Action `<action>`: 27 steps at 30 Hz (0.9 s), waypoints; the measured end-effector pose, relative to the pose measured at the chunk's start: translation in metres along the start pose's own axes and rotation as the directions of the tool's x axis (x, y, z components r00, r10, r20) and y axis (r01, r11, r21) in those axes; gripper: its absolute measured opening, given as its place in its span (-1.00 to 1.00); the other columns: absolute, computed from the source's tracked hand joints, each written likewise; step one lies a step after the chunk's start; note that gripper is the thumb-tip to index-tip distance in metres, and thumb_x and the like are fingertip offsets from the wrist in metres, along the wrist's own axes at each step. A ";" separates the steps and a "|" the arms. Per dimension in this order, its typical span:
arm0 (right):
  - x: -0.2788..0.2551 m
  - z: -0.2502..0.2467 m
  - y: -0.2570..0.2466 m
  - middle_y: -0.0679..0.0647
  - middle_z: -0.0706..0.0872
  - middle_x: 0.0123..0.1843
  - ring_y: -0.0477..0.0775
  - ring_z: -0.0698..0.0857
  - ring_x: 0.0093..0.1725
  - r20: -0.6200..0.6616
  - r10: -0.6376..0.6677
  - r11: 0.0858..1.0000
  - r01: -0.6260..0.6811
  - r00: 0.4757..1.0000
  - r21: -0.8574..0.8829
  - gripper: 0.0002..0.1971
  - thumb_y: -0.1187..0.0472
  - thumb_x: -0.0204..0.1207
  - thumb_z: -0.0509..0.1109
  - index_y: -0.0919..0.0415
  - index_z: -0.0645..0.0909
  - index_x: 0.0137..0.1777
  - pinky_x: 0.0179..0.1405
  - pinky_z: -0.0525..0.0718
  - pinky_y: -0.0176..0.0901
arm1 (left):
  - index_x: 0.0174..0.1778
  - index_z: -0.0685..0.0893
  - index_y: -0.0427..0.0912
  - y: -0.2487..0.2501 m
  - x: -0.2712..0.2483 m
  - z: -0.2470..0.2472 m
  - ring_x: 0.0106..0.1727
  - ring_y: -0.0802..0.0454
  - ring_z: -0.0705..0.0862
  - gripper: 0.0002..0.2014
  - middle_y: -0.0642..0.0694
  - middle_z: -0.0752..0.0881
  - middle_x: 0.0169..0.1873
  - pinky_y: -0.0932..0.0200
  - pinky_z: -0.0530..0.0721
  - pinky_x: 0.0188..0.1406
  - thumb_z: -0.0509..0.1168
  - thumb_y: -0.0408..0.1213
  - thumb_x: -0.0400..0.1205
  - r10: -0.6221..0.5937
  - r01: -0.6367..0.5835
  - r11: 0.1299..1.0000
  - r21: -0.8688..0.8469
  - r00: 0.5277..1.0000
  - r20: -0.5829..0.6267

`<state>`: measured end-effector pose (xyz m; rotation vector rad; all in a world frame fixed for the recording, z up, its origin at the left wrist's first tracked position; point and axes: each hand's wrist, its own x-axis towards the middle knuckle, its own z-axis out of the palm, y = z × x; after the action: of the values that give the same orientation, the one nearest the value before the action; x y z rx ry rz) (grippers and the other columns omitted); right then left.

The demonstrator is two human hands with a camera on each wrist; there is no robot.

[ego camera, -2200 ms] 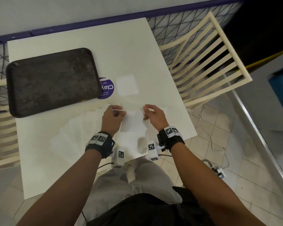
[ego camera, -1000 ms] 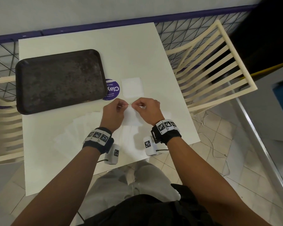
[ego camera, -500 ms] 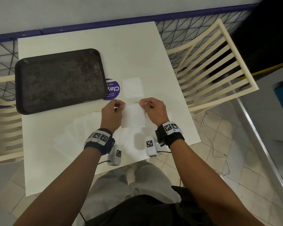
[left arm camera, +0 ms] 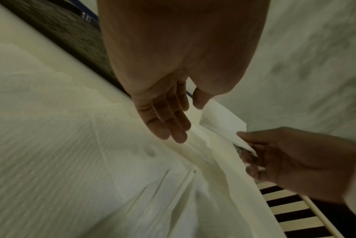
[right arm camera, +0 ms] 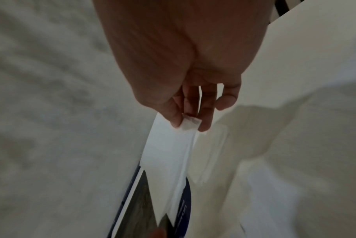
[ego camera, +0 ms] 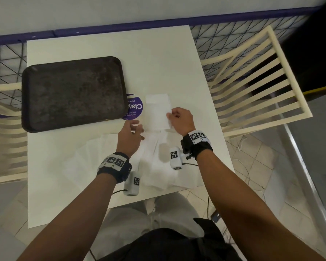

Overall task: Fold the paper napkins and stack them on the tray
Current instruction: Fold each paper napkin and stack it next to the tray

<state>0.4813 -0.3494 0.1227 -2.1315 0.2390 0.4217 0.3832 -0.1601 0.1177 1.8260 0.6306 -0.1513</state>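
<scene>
My right hand pinches the right edge of a folded white napkin between thumb and fingers and holds it just above the table; the pinch shows in the right wrist view. It overlaps another folded napkin lying flat beyond it. My left hand hovers with straight fingers just left of the held napkin, holding nothing. Several unfolded napkins are spread over the near part of the table. The dark tray sits at the left, bare.
A purple round sticker is on the white table beside the tray's right edge. Cream slatted chairs stand at the right and the left. A wire grid fence runs behind the table.
Both hands pinched the napkin and brought its halves together into a fold. Now the left hand has let go and opened, and the right hand has carried the folded napkin forward.
</scene>
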 end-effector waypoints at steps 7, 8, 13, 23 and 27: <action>0.077 0.013 -0.020 0.09 0.83 0.11 0.11 0.73 0.21 0.009 0.006 0.985 -0.004 1.000 -0.170 -0.76 0.11 0.63 0.43 0.20 0.77 0.20 0.13 0.46 -0.37 | 0.17 0.71 -0.19 -0.025 -0.002 0.005 -0.10 -0.08 0.81 -0.87 -0.10 0.83 -0.08 0.48 0.61 -0.42 0.27 -0.31 0.79 -0.092 0.074 0.988 0.134 0.988 0.127; 0.083 0.017 -0.020 0.08 0.82 0.14 0.12 0.72 0.25 0.021 0.015 0.981 -0.011 1.000 -0.192 -0.76 0.10 0.64 0.42 0.19 0.77 0.20 0.15 0.46 -0.37 | 0.15 0.71 -0.18 -0.028 -0.002 0.006 -0.10 -0.07 0.81 -0.87 -0.09 0.83 -0.09 0.47 0.63 -0.38 0.27 -0.32 0.78 -0.095 0.076 0.987 0.142 0.987 0.128; 0.099 0.029 -0.013 0.08 0.80 0.25 0.11 0.70 0.35 0.042 0.052 0.970 -0.040 0.998 -0.241 -0.67 0.06 0.63 0.45 0.18 0.73 0.32 0.33 0.50 -0.29 | 0.02 0.74 -0.01 -0.039 0.000 0.014 -0.10 0.01 0.83 -0.92 0.05 0.84 -0.11 0.04 0.80 0.04 0.34 -0.25 0.72 -0.135 0.102 0.973 0.209 0.979 0.153; 0.054 0.012 0.017 -0.02 0.82 -0.02 -0.09 0.70 -0.09 -0.048 -0.062 0.995 0.058 0.997 -0.080 -0.81 0.29 0.57 0.39 0.11 0.81 0.05 -0.05 0.55 -0.60 | -0.05 0.78 -0.07 -0.038 -0.003 0.029 -0.03 0.07 0.70 -0.80 0.07 0.78 -0.13 0.11 0.63 0.11 0.49 0.00 0.62 -0.148 0.047 0.912 0.407 0.964 0.222; 0.020 0.000 0.037 -0.16 0.77 -0.13 -0.25 0.66 -0.19 -0.033 -0.038 0.996 0.036 0.999 -0.078 -0.81 0.32 0.56 0.40 0.02 0.78 -0.07 -0.17 0.44 -0.75 | -0.20 0.76 -0.02 -0.041 -0.005 0.035 -0.10 0.03 0.75 -0.67 0.06 0.79 -0.22 0.04 0.73 0.02 0.56 0.18 0.49 -0.168 0.052 0.895 0.444 0.959 0.226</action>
<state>0.4875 -0.3699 0.0869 -2.2173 0.2051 0.3789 0.3656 -0.1852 0.0728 2.1487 0.5422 -0.6447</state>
